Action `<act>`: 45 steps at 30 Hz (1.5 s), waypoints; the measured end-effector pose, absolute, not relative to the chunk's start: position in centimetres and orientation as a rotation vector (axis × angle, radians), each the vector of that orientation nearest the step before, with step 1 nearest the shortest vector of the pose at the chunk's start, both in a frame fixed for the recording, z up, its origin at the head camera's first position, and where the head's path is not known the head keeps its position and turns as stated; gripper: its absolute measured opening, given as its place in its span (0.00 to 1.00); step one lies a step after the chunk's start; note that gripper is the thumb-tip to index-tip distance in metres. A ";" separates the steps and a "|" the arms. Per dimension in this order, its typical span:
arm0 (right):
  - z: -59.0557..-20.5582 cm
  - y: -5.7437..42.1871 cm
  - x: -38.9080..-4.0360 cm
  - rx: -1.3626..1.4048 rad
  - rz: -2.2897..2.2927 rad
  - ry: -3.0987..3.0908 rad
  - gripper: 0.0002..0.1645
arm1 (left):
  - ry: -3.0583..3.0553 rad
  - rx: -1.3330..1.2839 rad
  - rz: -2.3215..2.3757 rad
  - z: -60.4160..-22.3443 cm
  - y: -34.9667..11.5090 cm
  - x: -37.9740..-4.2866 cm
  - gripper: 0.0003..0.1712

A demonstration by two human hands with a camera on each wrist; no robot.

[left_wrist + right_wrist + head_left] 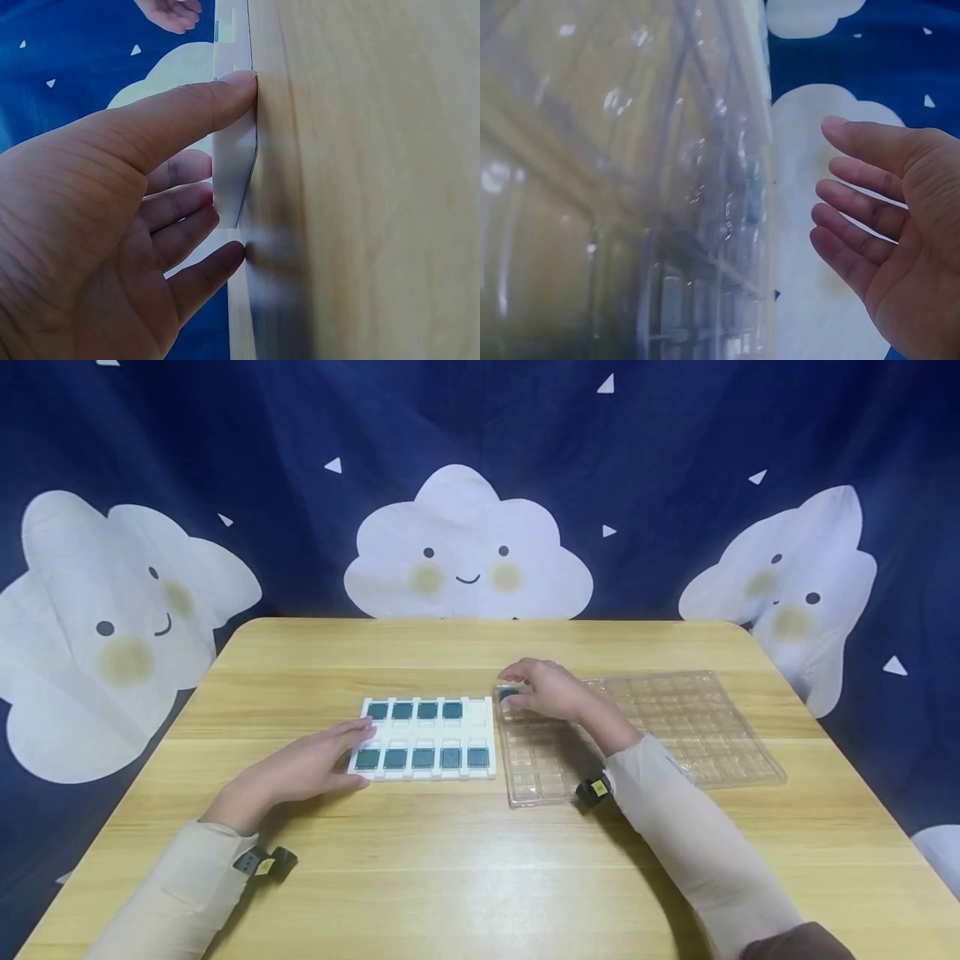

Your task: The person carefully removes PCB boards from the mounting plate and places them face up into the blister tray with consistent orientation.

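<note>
A white tray point(384, 736) on the table has two rows of slots bearing several small dark green squares point(423, 758) that look like chips. The far row's rightmost slot shows white. At the tray's left end rests my left hand point(306, 766), its thumb against the near corner and fingers along the left edge. In the left wrist view this thumb point(232, 88) touches the tray's side. My right hand point(551, 692) is over the far-left corner of a clear plastic tray point(675, 710), fingers loosely bent. One dark green square point(508, 692) shows beside its fingertips in that corner cell.
The clear tray has many small cells and lies close to the white tray's right end. Both are on a wooden table point(465, 877). Behind the table hangs a dark blue cloth point(480, 427) with white clouds. Each wrist carries a small black camera point(592, 790).
</note>
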State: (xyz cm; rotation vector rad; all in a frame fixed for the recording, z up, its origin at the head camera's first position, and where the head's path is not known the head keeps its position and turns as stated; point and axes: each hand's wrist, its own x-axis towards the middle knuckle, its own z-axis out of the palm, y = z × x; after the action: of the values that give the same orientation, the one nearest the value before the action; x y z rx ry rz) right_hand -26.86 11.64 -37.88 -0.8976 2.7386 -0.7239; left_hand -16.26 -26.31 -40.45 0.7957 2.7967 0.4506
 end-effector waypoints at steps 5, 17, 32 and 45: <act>-37.4 11.5 -25.6 -0.867 -0.817 2.699 0.29 | 2.794 0.777 0.444 -40.4 -26.2 -16.3 0.45; -37.2 10.7 -22.4 -0.897 -0.894 2.651 0.32 | 2.801 0.810 0.468 -40.4 -26.3 -16.1 0.45; -37.7 9.7 -20.3 -1.012 -0.822 2.625 0.33 | 2.804 0.773 0.435 -40.4 -26.1 -16.2 0.46; -38.7 9.0 -19.7 -1.124 -0.621 2.664 0.31 | 2.860 0.822 0.359 -40.1 -25.6 -15.9 0.44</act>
State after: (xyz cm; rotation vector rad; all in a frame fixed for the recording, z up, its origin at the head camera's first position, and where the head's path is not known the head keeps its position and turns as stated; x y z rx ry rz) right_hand -19.71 9.04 -38.73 -1.1237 2.6640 -0.6208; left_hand -15.91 -25.65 -40.09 0.8219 2.8599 0.3586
